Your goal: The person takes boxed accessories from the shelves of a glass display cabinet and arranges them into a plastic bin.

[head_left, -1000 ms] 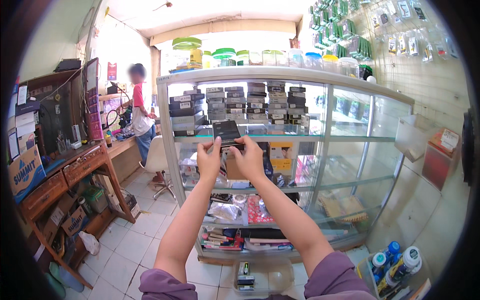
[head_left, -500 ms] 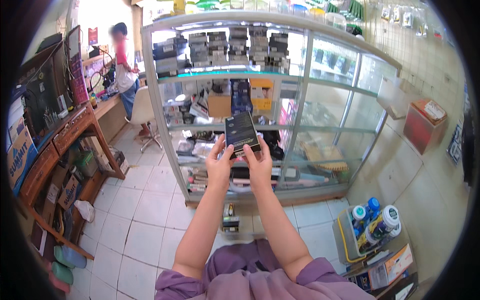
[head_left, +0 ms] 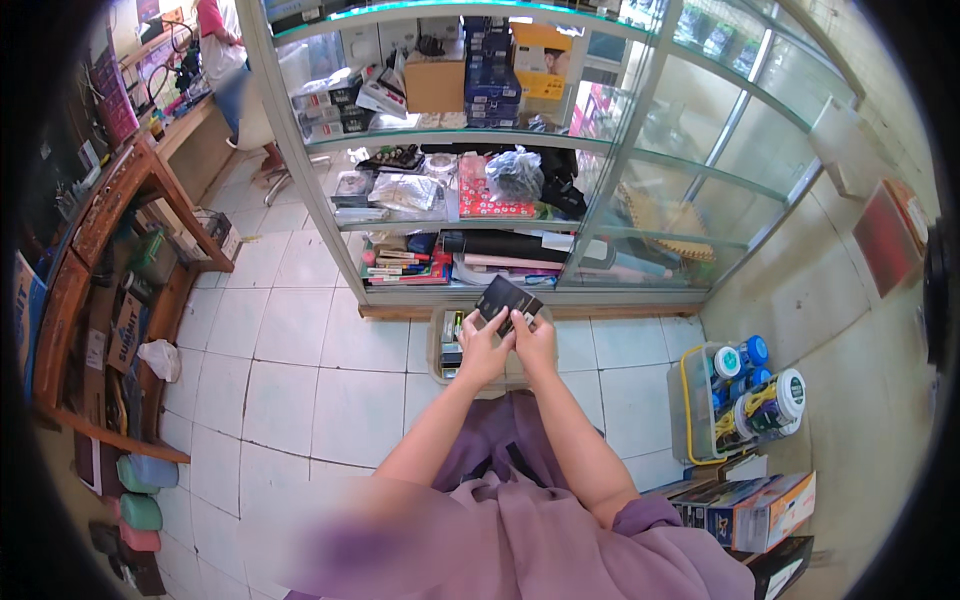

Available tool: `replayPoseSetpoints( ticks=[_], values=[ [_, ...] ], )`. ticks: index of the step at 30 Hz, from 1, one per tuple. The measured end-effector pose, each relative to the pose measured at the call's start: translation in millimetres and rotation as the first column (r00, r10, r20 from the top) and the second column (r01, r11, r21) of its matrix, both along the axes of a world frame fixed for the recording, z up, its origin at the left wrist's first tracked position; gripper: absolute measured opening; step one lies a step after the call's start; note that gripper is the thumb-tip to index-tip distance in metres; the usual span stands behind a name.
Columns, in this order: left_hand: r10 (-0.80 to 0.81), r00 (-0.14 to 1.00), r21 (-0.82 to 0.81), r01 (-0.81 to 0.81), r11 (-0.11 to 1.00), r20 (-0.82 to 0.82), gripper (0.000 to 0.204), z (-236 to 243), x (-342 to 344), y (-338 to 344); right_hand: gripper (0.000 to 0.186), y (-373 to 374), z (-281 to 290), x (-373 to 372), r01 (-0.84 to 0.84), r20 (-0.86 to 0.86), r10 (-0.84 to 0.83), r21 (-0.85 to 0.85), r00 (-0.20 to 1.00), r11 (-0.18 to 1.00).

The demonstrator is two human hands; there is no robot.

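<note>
So from where I'm standing, the flat black rectangular box with faint pale printing (head_left: 503, 297) is up in the air, held in front of the person in purple. Both hands are on it: left hand (head_left: 485, 350) and right hand (head_left: 536, 345), fingers clamped around its near end, thumbs over the face. It's tilted a bit, right above the clear plastic tub (head_left: 434, 352) on the white tiled floor (head_left: 280, 330), just in front of the aluminium-framed glass display cabinet (head_left: 303, 150).

Progress-wise, I'd say the picking-up part is done, and the box isn't set down anywhere. A few small dark packages (head_left: 452, 354) already sit in the tub's left side.

Looks-wise, it's slim with crisp edges and seems undented. I can't see any flap lifted, but the fingers hide that end, so can't tell if it's sealed.
</note>
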State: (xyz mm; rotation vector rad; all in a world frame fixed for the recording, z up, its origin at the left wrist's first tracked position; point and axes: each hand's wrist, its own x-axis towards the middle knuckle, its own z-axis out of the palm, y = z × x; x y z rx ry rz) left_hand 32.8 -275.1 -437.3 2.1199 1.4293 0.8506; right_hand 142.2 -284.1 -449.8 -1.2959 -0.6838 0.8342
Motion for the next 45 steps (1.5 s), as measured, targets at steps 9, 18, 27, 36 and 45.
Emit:
replayPoseSetpoints(
  ticks=[9, 18, 27, 36, 45],
  values=[
    [-0.036, 0.908, -0.45, 0.241, 0.86, 0.418, 0.055, -126.2, 8.0, 54.2, 0.032, 47.0, -99.3, 24.0, -0.154, 0.26, 0.275, -0.403, 0.926, 0.902],
    [-0.051, 0.965, -0.488, 0.175, 0.855, 0.258, 0.051, -162.6, 2.7, 120.3, 0.035, 105.7, -149.7, 30.8, -0.201, 0.197, 0.322, -0.464, 0.926, 0.863],
    [-0.003, 0.999, -0.66, 0.025, 0.751, 0.035, 0.03, -196.9, -14.8, 158.3, 0.042, 134.9, -192.6, 21.5, -0.289, 0.17, 0.46, -0.579, 0.872, 0.762],
    [0.012, 0.999, -0.414, -0.03, 0.91, -0.046, 0.011, -193.9, -21.1, 141.9, 0.04, 128.3, -231.1, 8.4, -0.248, 0.303, 0.494, -0.588, 0.815, 0.77],
    [0.143, 0.987, -0.362, -0.16, 0.918, -0.075, 0.01, -191.2, -23.7, 137.3, 0.052, 130.9, -227.4, -7.5, -0.21, 0.359, 0.483, -0.586, 0.799, 0.782]
  ],
)
